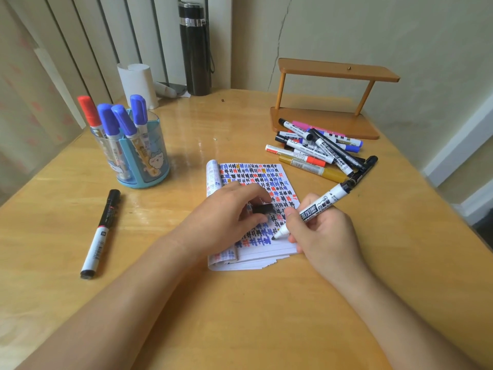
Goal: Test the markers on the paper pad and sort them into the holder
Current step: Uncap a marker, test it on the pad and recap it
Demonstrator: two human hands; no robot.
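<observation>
a white marker [316,209], uncapped, is gripped like a pen in the right hand [322,236]. its tip is down at the 6 o'clock edge of the paper pad [253,174] and seems to touch the page, though that spot is too small to be sure. the left hand [226,217] rests on the pad, pinching a black cap [262,208] between thumb and fingers. the pad, filled with black, blue and red marks, lies mid-table [240,316]. at 10 o'clock from it stands the blue holder [149,166], with one red-capped and three blue-capped markers. at 9 o'clock a lone black-capped marker [100,233] lies flat. at 2 o'clock is a pile of markers [314,152], partly on the base of a wooden shelf [333,73]. a black flask [194,49] stands at 11 o'clock.
</observation>
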